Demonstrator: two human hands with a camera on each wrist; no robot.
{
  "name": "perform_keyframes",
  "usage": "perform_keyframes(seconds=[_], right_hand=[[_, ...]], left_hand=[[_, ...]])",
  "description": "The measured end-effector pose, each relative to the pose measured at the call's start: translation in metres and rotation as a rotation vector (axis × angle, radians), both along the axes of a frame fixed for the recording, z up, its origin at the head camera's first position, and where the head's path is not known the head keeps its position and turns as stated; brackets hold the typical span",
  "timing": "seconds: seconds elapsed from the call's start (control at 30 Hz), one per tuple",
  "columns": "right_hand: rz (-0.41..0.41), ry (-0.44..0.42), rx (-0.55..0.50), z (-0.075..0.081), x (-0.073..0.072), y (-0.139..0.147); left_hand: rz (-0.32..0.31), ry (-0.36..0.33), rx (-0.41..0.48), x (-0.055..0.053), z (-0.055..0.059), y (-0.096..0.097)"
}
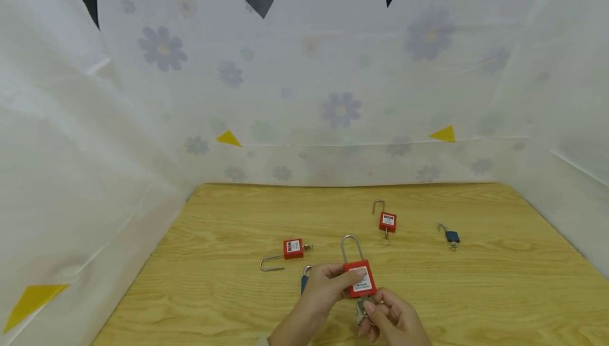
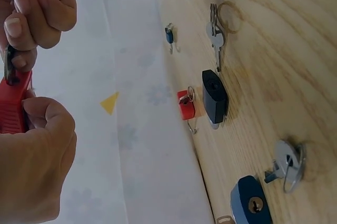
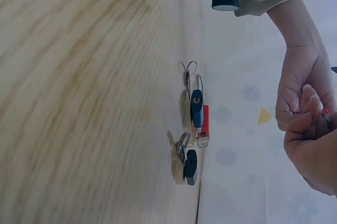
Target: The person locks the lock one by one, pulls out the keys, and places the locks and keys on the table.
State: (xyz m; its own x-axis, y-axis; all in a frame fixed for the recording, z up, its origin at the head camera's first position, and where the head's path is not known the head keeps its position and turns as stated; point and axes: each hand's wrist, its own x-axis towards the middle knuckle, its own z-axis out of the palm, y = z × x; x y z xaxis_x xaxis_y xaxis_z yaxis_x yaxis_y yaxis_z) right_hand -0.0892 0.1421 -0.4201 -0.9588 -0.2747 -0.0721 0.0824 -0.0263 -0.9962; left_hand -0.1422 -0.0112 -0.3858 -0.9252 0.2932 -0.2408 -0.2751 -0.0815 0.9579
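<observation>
My left hand (image 1: 323,289) grips a red padlock (image 1: 359,278) by its body, the thumb lying over the white label. Its tall metal shackle points away from me, and both legs seem to reach the body. At the padlock's lower end, my right hand (image 1: 394,317) pinches a key (image 1: 361,308) that meets the keyhole side; how deep it sits is hidden by the fingers. Just behind my left hand, a blue padlock (image 1: 304,281) is partly covered. In the left wrist view, the red padlock (image 2: 11,105) shows at the left edge between both hands.
On the wooden table (image 1: 214,293), a red padlock (image 1: 293,249) with its shackle out lies left. Another red padlock (image 1: 387,222) lies farther back, and a small blue padlock (image 1: 452,236) to the right. The left wrist view shows a black padlock (image 2: 215,96) and loose keys (image 2: 288,163).
</observation>
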Motion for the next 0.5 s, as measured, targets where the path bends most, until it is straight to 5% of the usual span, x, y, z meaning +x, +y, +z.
perform_keyframes(seconds=[0.23, 0.33, 0.5], right_hand=[[0.148, 0.02, -0.057, -0.0035, -0.0024, 0.005], [0.154, -0.012, -0.051, -0.0033, -0.0029, 0.007], [0.058, -0.014, 0.113, -0.0016, -0.0042, 0.009]], left_hand=[[0.012, -0.008, -0.038, -0.0014, 0.0004, -0.0004], [0.013, 0.001, -0.035, -0.0014, 0.0001, 0.0007], [0.012, 0.013, -0.026, -0.0019, -0.0008, 0.0027]])
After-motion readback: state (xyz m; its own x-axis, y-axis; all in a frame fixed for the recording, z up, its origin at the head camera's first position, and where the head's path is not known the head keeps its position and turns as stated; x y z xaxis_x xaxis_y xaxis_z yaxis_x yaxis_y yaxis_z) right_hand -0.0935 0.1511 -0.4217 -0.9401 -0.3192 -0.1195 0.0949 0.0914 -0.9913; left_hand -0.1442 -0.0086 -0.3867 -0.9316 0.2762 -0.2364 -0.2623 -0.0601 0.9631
